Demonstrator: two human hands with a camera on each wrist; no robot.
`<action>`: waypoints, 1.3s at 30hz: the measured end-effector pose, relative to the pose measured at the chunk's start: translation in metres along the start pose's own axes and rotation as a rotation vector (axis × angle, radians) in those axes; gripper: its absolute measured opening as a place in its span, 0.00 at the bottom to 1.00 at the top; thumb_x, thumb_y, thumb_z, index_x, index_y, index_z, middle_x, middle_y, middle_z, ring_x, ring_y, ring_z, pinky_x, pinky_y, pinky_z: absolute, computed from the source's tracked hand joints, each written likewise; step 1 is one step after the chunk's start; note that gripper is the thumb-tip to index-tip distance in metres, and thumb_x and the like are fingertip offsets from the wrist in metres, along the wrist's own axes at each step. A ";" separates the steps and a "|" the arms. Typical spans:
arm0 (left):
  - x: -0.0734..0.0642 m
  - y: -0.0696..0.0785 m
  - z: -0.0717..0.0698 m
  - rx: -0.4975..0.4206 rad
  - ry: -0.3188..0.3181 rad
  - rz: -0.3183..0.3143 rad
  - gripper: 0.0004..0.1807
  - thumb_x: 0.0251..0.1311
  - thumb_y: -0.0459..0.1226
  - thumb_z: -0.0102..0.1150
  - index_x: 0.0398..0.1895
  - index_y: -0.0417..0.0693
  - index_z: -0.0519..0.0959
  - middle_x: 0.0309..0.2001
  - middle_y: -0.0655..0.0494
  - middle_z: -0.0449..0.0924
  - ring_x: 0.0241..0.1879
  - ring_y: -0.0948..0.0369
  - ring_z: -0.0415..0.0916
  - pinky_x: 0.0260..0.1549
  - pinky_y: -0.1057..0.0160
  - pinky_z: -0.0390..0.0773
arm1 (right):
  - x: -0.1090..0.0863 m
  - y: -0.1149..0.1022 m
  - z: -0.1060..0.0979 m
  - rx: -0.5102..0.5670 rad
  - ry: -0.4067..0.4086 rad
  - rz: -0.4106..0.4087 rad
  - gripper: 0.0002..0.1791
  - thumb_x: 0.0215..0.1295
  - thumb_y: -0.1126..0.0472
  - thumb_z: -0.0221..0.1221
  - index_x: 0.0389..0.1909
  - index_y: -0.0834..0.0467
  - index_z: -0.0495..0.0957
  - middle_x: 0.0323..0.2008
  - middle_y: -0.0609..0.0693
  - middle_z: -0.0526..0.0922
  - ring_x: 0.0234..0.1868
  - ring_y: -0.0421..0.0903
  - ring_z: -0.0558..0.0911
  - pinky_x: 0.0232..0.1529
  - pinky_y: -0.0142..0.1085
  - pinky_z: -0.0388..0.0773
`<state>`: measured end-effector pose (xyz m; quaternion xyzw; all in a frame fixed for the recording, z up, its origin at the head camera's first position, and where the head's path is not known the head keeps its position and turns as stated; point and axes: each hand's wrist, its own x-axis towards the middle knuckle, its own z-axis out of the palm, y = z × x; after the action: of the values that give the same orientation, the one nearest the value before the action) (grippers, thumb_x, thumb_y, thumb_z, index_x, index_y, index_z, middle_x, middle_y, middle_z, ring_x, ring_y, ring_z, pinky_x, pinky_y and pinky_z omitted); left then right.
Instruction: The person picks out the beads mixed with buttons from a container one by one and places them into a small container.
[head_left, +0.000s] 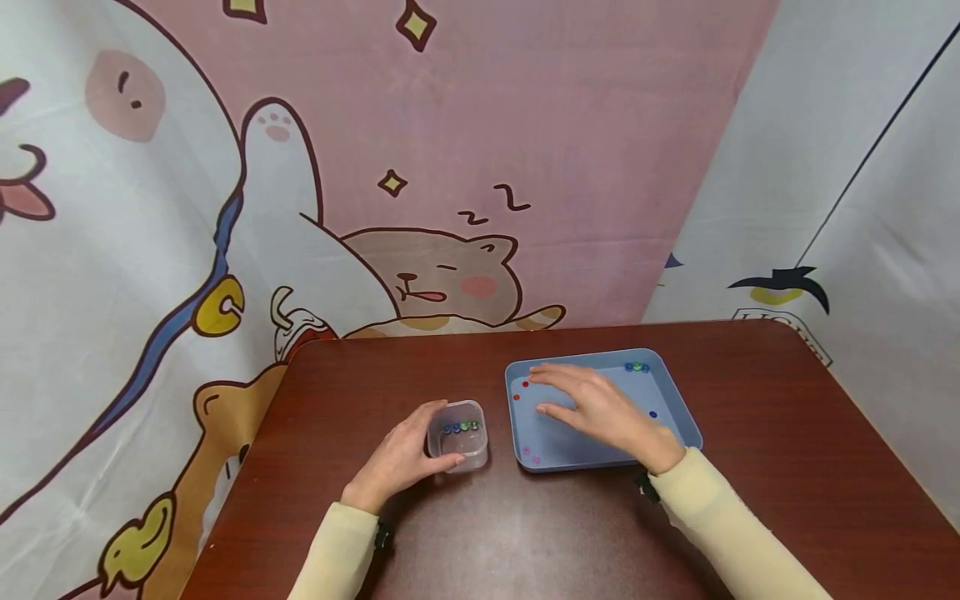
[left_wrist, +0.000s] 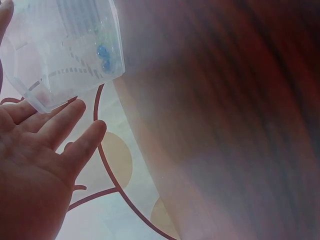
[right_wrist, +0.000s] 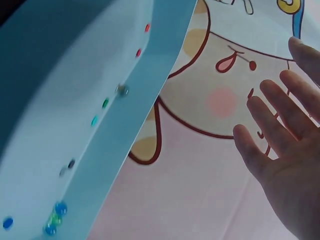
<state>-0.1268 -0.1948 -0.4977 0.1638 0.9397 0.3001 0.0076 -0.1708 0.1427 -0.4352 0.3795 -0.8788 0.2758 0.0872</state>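
Note:
A small clear plastic box (head_left: 458,437) stands on the table, left of the blue tray. My left hand (head_left: 400,457) grips it from the left, with the thumb at its near side and fingers at its far side. Inside lie several blue and green glass marbles (head_left: 461,427) in a row. My right hand (head_left: 592,404) is over the blue tray (head_left: 570,460), its fingers extended and holding nothing. In the tray, blue and green marbles (right_wrist: 55,218) sit in one corner, and small red beads (right_wrist: 143,40) lie near its left end.
The tray also has pink beads (head_left: 532,456) at its near left corner and a single blue bead (head_left: 653,414) toward the right. Behind the brown table (head_left: 390,367) hangs a cartoon-printed cloth (head_left: 600,167).

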 end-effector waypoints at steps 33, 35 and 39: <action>-0.001 0.000 0.001 0.007 -0.008 -0.015 0.51 0.51 0.61 0.77 0.75 0.50 0.67 0.70 0.47 0.71 0.61 0.51 0.76 0.61 0.42 0.76 | 0.017 0.062 -0.002 -0.155 -0.201 0.050 0.26 0.65 0.56 0.72 0.63 0.58 0.81 0.59 0.53 0.82 0.59 0.54 0.81 0.59 0.52 0.78; 0.000 0.000 0.001 0.007 -0.009 -0.014 0.52 0.51 0.62 0.76 0.75 0.50 0.67 0.70 0.47 0.71 0.61 0.52 0.76 0.60 0.43 0.76 | 0.019 0.063 0.000 -0.147 -0.215 0.059 0.26 0.66 0.56 0.72 0.63 0.59 0.81 0.58 0.53 0.83 0.58 0.53 0.82 0.59 0.51 0.78; 0.000 0.000 0.001 0.007 -0.011 -0.015 0.52 0.51 0.63 0.75 0.75 0.50 0.67 0.70 0.48 0.71 0.61 0.52 0.76 0.60 0.42 0.76 | 0.021 0.066 0.003 -0.142 -0.240 0.068 0.26 0.66 0.56 0.71 0.63 0.61 0.81 0.58 0.54 0.83 0.58 0.53 0.82 0.59 0.50 0.79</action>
<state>-0.1267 -0.1947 -0.4983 0.1584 0.9419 0.2958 0.0145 -0.2329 0.1651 -0.4575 0.3725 -0.9126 0.1683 -0.0013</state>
